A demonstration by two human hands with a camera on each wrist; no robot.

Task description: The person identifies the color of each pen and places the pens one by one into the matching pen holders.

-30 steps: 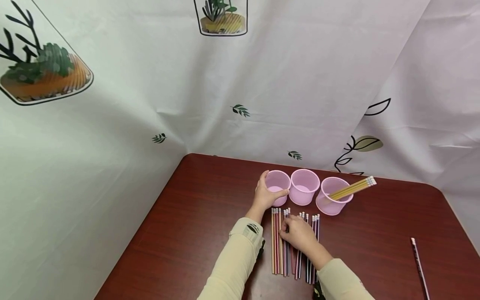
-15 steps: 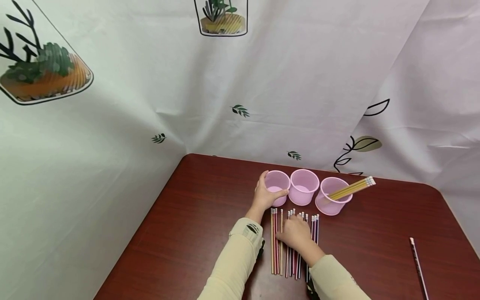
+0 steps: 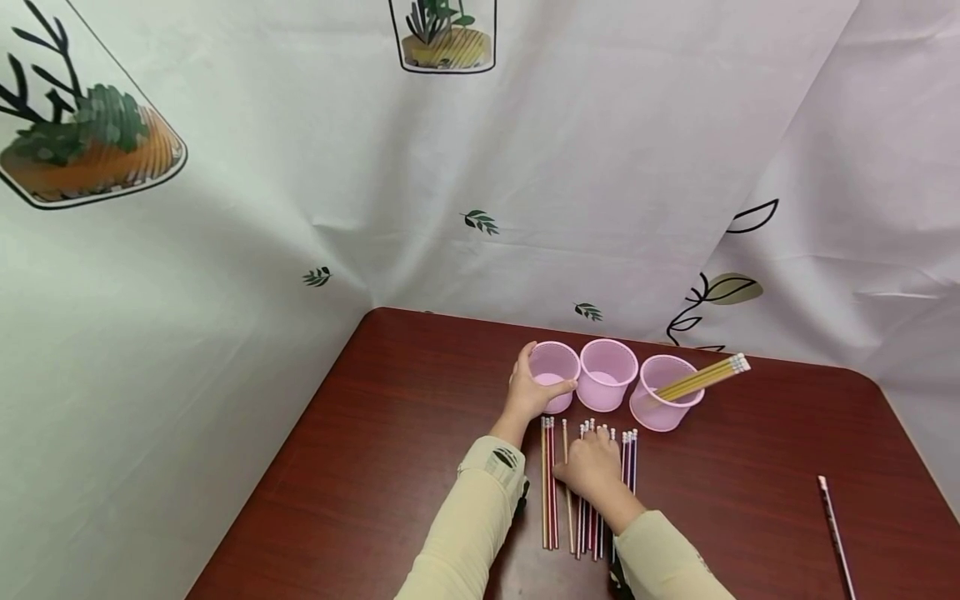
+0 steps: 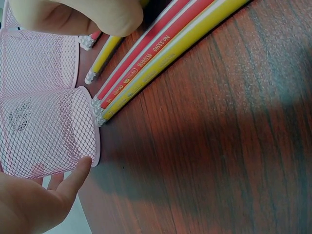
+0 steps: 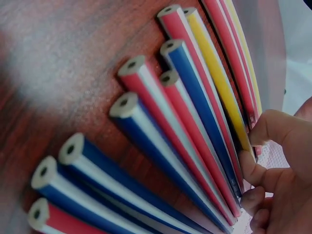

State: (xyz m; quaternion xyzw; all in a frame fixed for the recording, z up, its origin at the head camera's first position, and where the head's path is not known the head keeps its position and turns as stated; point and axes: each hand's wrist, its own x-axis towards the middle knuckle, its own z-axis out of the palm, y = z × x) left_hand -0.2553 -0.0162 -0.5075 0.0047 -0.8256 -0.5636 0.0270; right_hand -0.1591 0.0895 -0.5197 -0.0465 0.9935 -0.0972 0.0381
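Observation:
My left hand (image 3: 529, 392) grips the left pink mesh cup (image 3: 555, 354), thumb at the near rim and fingers round the far side. In the left wrist view a fingertip (image 4: 83, 168) lies at the rim. Over the row of pencils, my right hand (image 3: 596, 477) pinches a yellow pencil (image 5: 209, 56) between thumb and forefinger. Its other fingers lie over red and blue pencils (image 3: 590, 533), partly hiding them. Left of it lie two red pencils and a yellow one, close together (image 3: 550, 492). White-tipped eraser ends face the cups.
A second pink cup (image 3: 609, 358) stands beside the held one. The third cup (image 3: 660, 418), on the right, has several yellow pencils (image 3: 705, 379) leaning in it. A single dark pencil (image 3: 836, 537) lies far right on the brown table (image 3: 390, 433). Patterned cloth (image 3: 525, 167) hangs behind.
The right hand first shifts several red and blue pencils rightward. The yellow pencil now stands apart from the left group, slightly tilted. The left hand and cups stay put.

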